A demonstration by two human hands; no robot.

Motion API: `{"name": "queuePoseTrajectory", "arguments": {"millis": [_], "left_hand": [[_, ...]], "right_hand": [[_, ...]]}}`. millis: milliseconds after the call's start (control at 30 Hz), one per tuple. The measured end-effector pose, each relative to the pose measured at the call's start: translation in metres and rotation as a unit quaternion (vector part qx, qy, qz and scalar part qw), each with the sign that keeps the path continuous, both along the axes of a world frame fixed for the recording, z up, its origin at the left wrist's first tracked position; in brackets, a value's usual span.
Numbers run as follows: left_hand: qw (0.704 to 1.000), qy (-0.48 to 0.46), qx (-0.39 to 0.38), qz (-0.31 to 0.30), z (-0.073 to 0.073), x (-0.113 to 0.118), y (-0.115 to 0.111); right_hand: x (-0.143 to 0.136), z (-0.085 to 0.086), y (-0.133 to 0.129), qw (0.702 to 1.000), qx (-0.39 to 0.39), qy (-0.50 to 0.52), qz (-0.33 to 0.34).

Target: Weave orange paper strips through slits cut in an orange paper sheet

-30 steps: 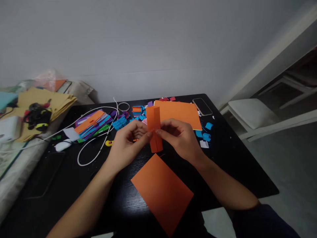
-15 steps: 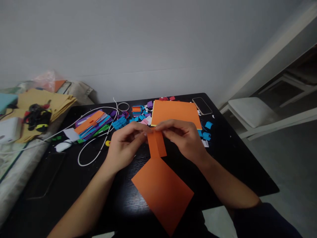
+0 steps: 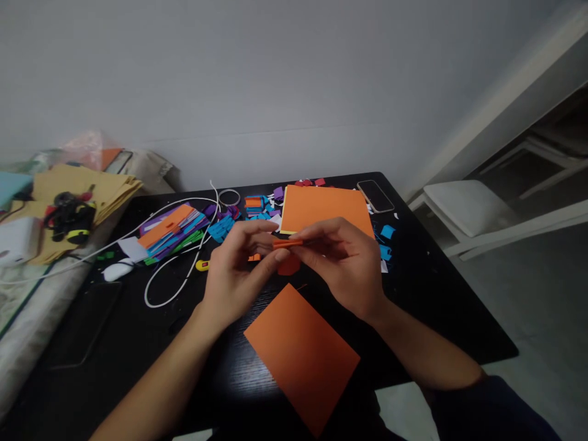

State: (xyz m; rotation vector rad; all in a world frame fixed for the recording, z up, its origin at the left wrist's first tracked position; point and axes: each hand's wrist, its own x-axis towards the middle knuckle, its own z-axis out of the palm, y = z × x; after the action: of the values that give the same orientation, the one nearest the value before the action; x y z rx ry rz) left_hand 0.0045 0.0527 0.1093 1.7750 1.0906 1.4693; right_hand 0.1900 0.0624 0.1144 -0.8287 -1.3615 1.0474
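I see the folded orange strip (image 3: 288,244) edge-on at frame centre, its lower part hidden behind the fingertips. My left hand (image 3: 236,269) and right hand (image 3: 342,263) both pinch it. Half a second ago it hung flat and upright; now it lies level. Below, an orange sheet (image 3: 301,355) rests on the black table (image 3: 436,294), under a grey wall (image 3: 275,79).

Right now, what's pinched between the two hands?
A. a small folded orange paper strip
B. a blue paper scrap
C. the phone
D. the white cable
A: the left hand and right hand meet on a small folded orange paper strip, seen nearly edge-on above the black table; the white cable and phone lie untouched.
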Motion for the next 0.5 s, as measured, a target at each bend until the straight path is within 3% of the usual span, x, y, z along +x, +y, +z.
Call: {"name": "queuePoseTrajectory", "arguments": {"millis": [167,367,500], "left_hand": [[0.998,0.044,0.027,0.045,-0.0006,0.0026,-0.0009],[0.998,0.034,0.020,0.053,0.0012,0.0026,-0.0021],[0.998,0.047,0.012,0.044,0.0027,0.0018,-0.0022]], "right_hand": [[-0.0005,0.0020,-0.0037,1.000,0.011,0.000,-0.006],[0.0027,0.0082,-0.0006,0.995,-0.034,0.014,0.095],[0.0046,0.0072,0.0028,0.997,-0.034,-0.015,0.068]]}}
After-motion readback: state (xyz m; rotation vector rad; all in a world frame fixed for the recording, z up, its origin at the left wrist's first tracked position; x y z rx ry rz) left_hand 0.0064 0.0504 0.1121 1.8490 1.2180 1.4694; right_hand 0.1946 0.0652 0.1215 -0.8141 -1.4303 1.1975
